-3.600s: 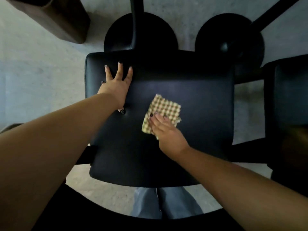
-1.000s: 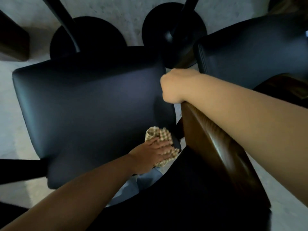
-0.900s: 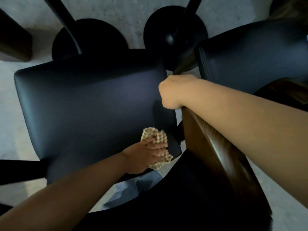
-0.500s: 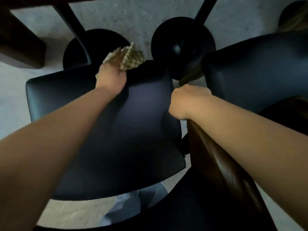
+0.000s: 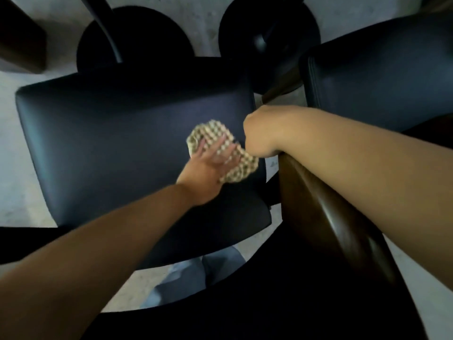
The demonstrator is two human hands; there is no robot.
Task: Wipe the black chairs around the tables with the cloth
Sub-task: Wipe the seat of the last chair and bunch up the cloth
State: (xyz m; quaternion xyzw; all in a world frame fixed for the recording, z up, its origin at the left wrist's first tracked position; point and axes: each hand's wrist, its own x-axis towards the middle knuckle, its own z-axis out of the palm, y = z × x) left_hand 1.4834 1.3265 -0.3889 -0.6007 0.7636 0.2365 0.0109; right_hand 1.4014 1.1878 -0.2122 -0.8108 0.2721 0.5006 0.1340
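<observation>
Two hands: your left hand (image 5: 210, 165), fingers spread, presses the checked cloth (image 5: 213, 132) onto the black chair seat (image 5: 110, 143) near its right edge; your right hand (image 5: 259, 133) curls around the wooden chair back (image 5: 318, 212).

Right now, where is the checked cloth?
Head view: the checked cloth lies on the right side of the black chair seat, under the left hand, beside the right hand gripping the wooden rail.

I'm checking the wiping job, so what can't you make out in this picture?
Head view only.
- Cloth and left hand: motion-blurred.
- Seat under them: covered.
- Second chair: cut by the right edge, crossed by the right forearm.
- Right hand, fingertips: hidden behind its knuckles, curled over the wooden rail.
</observation>
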